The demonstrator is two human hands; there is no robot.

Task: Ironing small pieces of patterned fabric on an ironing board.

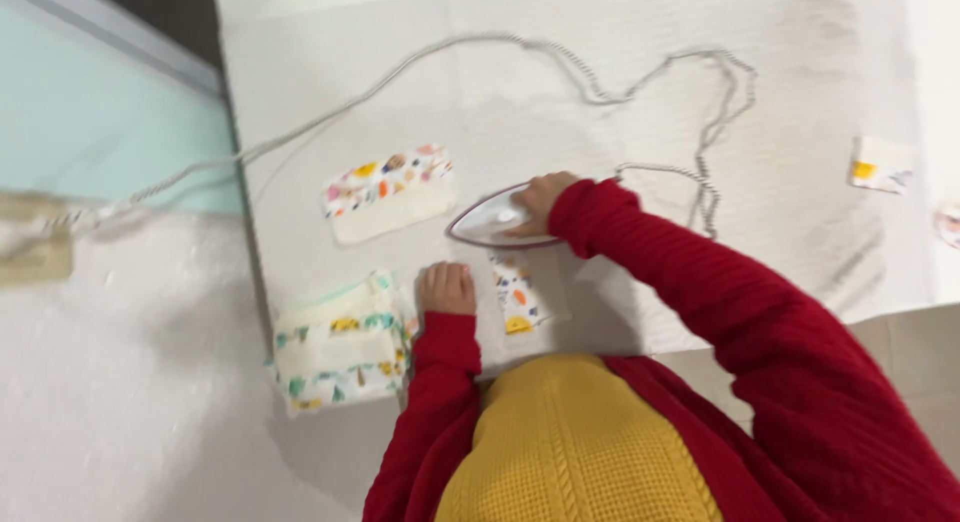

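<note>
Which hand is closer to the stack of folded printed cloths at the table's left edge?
Left. The left hand rests flat just right of the stack of folded printed cloths, nearly touching it. The right hand is farther up and right, gripping the iron.

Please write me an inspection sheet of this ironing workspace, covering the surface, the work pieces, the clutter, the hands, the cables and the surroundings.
Surface: white padded cloth over the table, faintly stained at upper right.
Job's things: iron lying at the top edge of a small printed fabric piece.
Clutter: folded printed piece upper left; stack of printed pieces at the table's left edge; small scrap far right.
Hands: right hand grips the iron; left hand rests flat on the cloth beside the small piece.
Cables: braided cord loops across the cloth and runs off left.
Surroundings: pale floor, light blue panel at upper left.
</note>
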